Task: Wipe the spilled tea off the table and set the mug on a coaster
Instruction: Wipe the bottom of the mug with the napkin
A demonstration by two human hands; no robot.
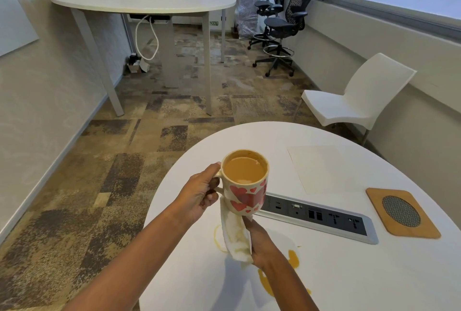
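**Mug lifted, tissue under its base**

Your left hand (199,192) has its grip clenched on the handle of the heart-patterned mug (245,183), holding it upright above the near-left part of the white round surface (349,273); the mug is nearly full of milky tea; directly beneath it, your right hand (262,243) has its grip pinched on a stained white tissue (235,236), whose top end touches the mug's base; on the surface below lies a yellow-brown tea ring (218,238), with more spilled tea (294,257) in patches just right of your right wrist; further right a grey power socket strip (324,216) is set into the surface; behind it lies a white sheet of paper (321,168); at far right sits the wooden coaster (403,212) with a mesh centre, well apart from the mug.
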